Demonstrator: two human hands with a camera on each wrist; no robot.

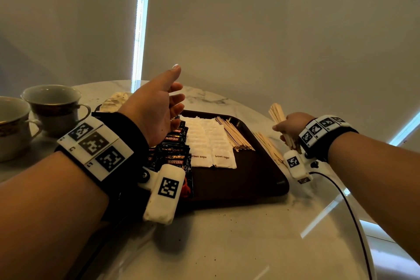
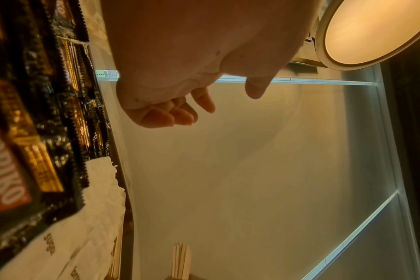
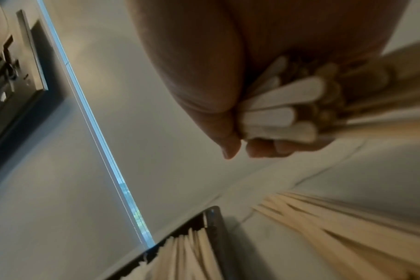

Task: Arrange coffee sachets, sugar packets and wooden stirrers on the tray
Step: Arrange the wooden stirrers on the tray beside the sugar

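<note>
- We see a dark brown rectangular plastic tray (image 1: pixel 256 179) lying on the white marble-patterned bench (image 1: pixel 238 241), with much of its near right part bare.
- On the left of the tray lies a column of overlapping black coffee sachets with red "KOPIKO" labels (image 1: pixel 175 152); in the left wrist view they fill the left edge (image 2: pixel 24 151).
- Just right of them, two columns of overlapping white paper sugar packets printed "brown sugar" (image 1: pixel 211 141) run from far to near.
- Right of the packets, touching their edge, a row of thin pale wooden stirrers (image 1: pixel 234 134) lies slanted on the tray.
- Our left hand (image 1: pixel 156 107) hangs above the far left part of the tray, thumb up, fingers (image 2: pixel 170 115) loosely curled, and it holds nothing.
- Our right hand (image 1: pixel 293 127) is off the tray's right side, above the bench, fingers (image 3: pixel 264 149) wrapped round a bundle of wooden stirrers (image 1: pixel 278 116); the right wrist view shows their rounded ends (image 3: pixel 283 113) sticking out of the fist.
- More loose wooden stirrers (image 1: pixel 269 145) lie on the bench just beside the tray's right rim, under that hand.
- Two white porcelain teacups with gold-patterned bands (image 1: pixel 54 107) stand on the bench at far left, well apart from the tray.
- Both wrists wear black bands with white marker blocks (image 1: pixel 95 145).
</note>
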